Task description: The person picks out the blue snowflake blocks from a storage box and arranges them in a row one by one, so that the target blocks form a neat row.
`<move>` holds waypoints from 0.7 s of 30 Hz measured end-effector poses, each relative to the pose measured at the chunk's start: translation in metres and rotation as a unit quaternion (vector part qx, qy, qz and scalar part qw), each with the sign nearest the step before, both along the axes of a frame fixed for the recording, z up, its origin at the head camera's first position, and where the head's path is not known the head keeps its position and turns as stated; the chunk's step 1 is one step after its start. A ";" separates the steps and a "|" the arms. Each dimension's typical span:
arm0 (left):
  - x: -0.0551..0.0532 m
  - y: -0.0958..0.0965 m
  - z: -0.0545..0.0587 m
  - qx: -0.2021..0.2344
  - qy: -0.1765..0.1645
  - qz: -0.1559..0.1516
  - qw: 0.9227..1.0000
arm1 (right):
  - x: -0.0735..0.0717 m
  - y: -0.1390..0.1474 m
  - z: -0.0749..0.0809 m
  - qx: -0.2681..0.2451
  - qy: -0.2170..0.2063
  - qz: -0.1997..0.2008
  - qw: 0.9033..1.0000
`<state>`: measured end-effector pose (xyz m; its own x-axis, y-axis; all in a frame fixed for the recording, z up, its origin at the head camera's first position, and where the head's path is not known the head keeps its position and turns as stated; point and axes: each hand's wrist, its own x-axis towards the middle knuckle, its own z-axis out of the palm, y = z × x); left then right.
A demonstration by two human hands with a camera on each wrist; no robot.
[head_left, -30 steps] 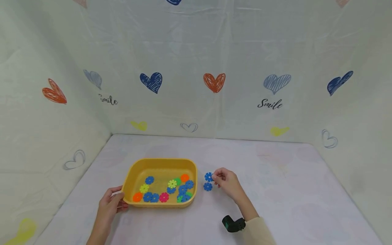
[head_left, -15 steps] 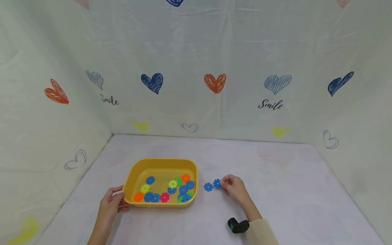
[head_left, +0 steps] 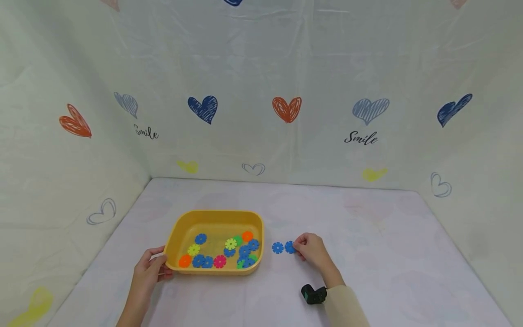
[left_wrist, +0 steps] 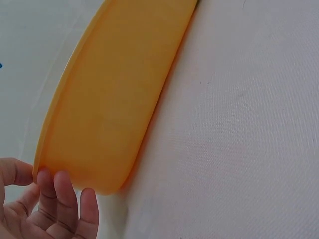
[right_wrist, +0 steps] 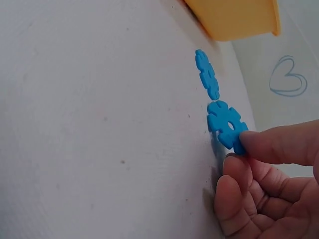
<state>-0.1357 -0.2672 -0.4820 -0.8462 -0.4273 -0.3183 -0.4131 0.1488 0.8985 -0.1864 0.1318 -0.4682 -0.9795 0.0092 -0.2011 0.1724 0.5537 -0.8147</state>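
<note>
My left hand [head_left: 148, 268] grips the front left corner of a yellow plastic tray [head_left: 173, 234]; in the left wrist view the thumb lies over the tray's rim [left_wrist: 55, 107] and the fingers press its outer wall. To the right of the tray, my right hand [head_left: 312, 250] pinches a blue notched plastic disc [right_wrist: 228, 123] between thumb and index finger, slightly tilted above the table. Just left of it a second blue disc [head_left: 277, 247] lies flat on the table. Whether the two discs touch I cannot tell.
Inside the tray are several notched discs, among them a pink disc [head_left: 219, 261], an orange disc [head_left: 185, 261] and a yellow disc [head_left: 194, 250]. A black wrist camera [head_left: 313, 294] sits at the right wrist. A sheet printed with hearts [head_left: 286, 110] rises behind the white table [head_left: 351, 218].
My right hand has moved its blue disc from behind the other blue disc round to that disc's right side. The left hand and tray have stayed in place.
</note>
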 end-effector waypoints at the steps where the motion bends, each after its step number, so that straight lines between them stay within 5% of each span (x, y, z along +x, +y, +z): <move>1: 0.002 0.002 0.005 0.004 0.003 -0.004 1.000 | 0.000 -0.001 0.001 0.006 -0.004 0.000 1.000; 5: 0.011 0.013 0.029 0.016 0.016 -0.027 0.999 | -0.001 -0.002 0.005 0.024 -0.014 -0.002 1.000; 8: 0.015 0.016 0.036 0.028 0.032 -0.027 0.999 | -0.001 -0.003 0.006 0.039 -0.015 -0.002 0.999; 10: 0.014 0.014 0.031 0.033 0.036 -0.025 0.998 | -0.002 -0.003 0.006 0.049 -0.016 -0.002 0.999; 17: -0.003 -0.004 -0.011 0.006 0.020 0.001 1.000 | -0.005 -0.005 0.004 0.078 -0.027 -0.003 0.997; 21: -0.001 -0.003 -0.007 0.021 0.032 -0.003 0.999 | -0.007 -0.006 0.006 0.084 -0.038 -0.005 0.996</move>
